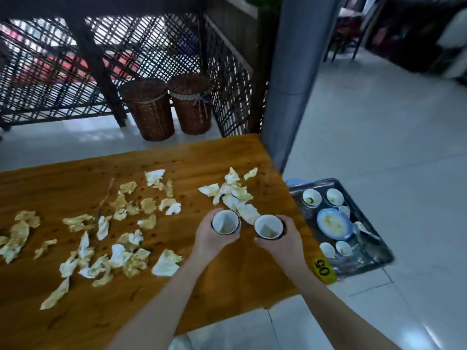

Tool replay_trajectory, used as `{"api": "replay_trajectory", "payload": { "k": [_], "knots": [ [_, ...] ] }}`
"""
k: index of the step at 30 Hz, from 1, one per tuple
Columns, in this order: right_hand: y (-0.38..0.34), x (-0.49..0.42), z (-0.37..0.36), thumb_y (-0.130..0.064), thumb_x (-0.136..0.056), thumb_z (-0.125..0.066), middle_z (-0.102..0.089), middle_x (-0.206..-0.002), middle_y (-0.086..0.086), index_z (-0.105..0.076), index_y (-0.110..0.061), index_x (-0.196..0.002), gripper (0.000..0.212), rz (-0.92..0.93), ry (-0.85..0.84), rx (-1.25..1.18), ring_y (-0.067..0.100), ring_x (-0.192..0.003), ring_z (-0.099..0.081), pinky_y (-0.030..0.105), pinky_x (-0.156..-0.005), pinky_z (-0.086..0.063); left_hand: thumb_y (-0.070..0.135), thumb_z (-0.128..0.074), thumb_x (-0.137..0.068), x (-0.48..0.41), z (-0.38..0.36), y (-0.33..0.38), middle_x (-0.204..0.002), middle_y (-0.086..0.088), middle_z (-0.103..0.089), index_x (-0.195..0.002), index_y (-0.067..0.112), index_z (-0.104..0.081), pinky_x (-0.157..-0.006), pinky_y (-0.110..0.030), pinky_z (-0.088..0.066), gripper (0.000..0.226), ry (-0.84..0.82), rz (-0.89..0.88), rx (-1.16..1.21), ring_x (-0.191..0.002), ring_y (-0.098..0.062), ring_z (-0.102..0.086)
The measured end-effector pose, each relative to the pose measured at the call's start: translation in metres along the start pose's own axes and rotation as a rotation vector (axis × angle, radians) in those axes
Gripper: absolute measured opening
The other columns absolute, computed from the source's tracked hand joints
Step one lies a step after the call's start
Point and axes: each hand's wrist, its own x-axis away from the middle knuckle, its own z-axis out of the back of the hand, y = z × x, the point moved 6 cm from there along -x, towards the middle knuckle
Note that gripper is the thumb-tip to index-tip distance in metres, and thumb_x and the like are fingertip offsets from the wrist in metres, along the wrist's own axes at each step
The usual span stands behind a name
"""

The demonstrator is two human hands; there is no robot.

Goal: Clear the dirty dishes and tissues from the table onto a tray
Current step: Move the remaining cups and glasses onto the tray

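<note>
My left hand [209,238] grips a dark cup with a white inside [225,221] above the wooden table [177,157]. Beside it, my right hand [283,242] grips a second cup of the same kind [268,226]. Both cups are upright and show a little residue at the bottom. Several crumpled, stained tissues [121,253] lie scattered over the table, with another cluster of tissues [233,192] just beyond the cups. A metal tray [374,258] stands to the right of the table, lower down. It holds a blue plate [332,222] and several small white cups [311,197].
A yellow number tag [323,270] is on the table's right corner. Two wicker baskets [151,109] stand on the floor behind the table by a dark lattice screen [156,46]. A grey pillar [293,72] rises at the table's far right corner. Tiled floor lies to the right.
</note>
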Motion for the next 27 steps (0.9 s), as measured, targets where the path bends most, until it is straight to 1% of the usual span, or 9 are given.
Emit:
{"api": "replay_trajectory", "payload": {
  "k": [5, 7, 9, 13, 16, 19, 23, 25, 27],
  "knots": [
    [0.038, 0.01, 0.067, -0.031, -0.053, -0.089, -0.055, -0.103, -0.012, -0.046, -0.031, -0.114, 0.074, -0.039, 0.055, -0.065, 0.008, -0.094, -0.052, 0.023, -0.078, -0.042, 0.017, -0.091, -0.057, 0.02, -0.071, 0.031, -0.108, 0.014, -0.058, -0.114, 0.029, -0.055, -0.072, -0.004, -0.04, 0.069, -0.073, -0.047, 0.01, -0.1, -0.006, -0.054],
    [0.052, 0.013, 0.09, -0.031, -0.053, -0.089, -0.055, -0.102, -0.013, -0.046, -0.031, -0.115, 0.074, -0.058, 0.086, -0.095, 0.007, -0.093, -0.052, 0.022, -0.077, -0.04, 0.019, -0.091, -0.058, 0.024, -0.097, 0.042, -0.112, 0.012, -0.058, -0.119, 0.024, -0.056, -0.076, -0.007, -0.04, 0.071, -0.102, -0.057, -0.01, -0.103, -0.007, -0.053],
    [0.066, 0.012, 0.108, -0.028, -0.054, -0.089, -0.054, -0.103, -0.013, -0.047, -0.027, -0.117, 0.076, -0.082, 0.105, -0.126, 0.009, -0.095, -0.052, 0.023, -0.078, -0.04, 0.022, -0.09, -0.059, 0.026, -0.119, 0.051, -0.116, 0.008, -0.057, -0.123, 0.021, -0.055, -0.084, -0.017, -0.043, 0.074, -0.132, -0.083, -0.042, -0.106, -0.009, -0.052],
    [0.09, 0.006, 0.138, -0.024, -0.052, -0.089, -0.056, -0.099, -0.014, -0.049, -0.027, -0.115, 0.074, -0.139, 0.147, -0.168, 0.009, -0.092, -0.055, 0.021, -0.074, -0.042, 0.022, -0.09, -0.06, 0.026, -0.159, 0.068, -0.124, 0.006, -0.055, -0.128, 0.02, -0.053, -0.096, -0.027, -0.044, 0.078, -0.198, -0.115, -0.066, -0.113, -0.01, -0.05],
    [0.105, -0.004, 0.158, -0.025, -0.051, -0.089, -0.057, -0.096, -0.018, -0.051, -0.027, -0.11, 0.07, -0.157, 0.184, -0.181, 0.0, -0.086, -0.057, 0.014, -0.069, -0.042, 0.023, -0.089, -0.061, 0.018, -0.188, 0.083, -0.126, 0.008, -0.054, -0.128, 0.021, -0.052, -0.097, -0.023, -0.04, 0.077, -0.239, -0.153, -0.079, -0.112, -0.006, -0.048],
    [0.118, -0.017, 0.177, -0.028, -0.049, -0.086, -0.059, -0.094, -0.019, -0.051, -0.033, -0.104, 0.065, -0.168, 0.219, -0.191, -0.007, -0.086, -0.057, 0.008, -0.066, -0.042, 0.022, -0.089, -0.062, 0.007, -0.217, 0.092, -0.128, 0.007, -0.054, -0.13, 0.021, -0.051, -0.098, -0.024, -0.04, 0.077, -0.276, -0.176, -0.079, -0.115, -0.008, -0.049],
    [0.138, -0.038, 0.205, -0.023, -0.051, -0.088, -0.061, -0.1, -0.012, -0.052, -0.033, -0.105, 0.065, -0.216, 0.261, -0.219, 0.008, -0.093, -0.061, 0.028, -0.08, -0.05, 0.022, -0.089, -0.062, -0.014, -0.247, 0.105, -0.128, 0.011, -0.051, -0.134, 0.021, -0.047, -0.096, -0.022, -0.038, 0.084, -0.32, -0.202, -0.097, -0.116, -0.006, -0.047],
    [0.145, -0.052, 0.221, -0.02, -0.053, -0.088, -0.061, -0.101, -0.01, -0.052, -0.028, -0.108, 0.066, -0.238, 0.273, -0.208, 0.012, -0.095, -0.06, 0.033, -0.085, -0.05, 0.023, -0.089, -0.06, -0.025, -0.259, 0.111, -0.125, 0.014, -0.052, -0.133, 0.023, -0.047, -0.094, -0.022, -0.039, 0.085, -0.332, -0.198, -0.092, -0.113, -0.005, -0.048],
    [0.15, -0.068, 0.235, -0.017, -0.054, -0.088, -0.059, -0.097, -0.013, -0.051, -0.026, -0.107, 0.065, -0.259, 0.304, -0.195, 0.012, -0.092, -0.059, 0.033, -0.083, -0.049, 0.022, -0.09, -0.058, -0.038, -0.268, 0.116, -0.118, 0.014, -0.055, -0.126, 0.025, -0.05, -0.089, -0.02, -0.042, 0.079, -0.337, -0.19, -0.083, -0.108, -0.007, -0.052]
  ]
}}
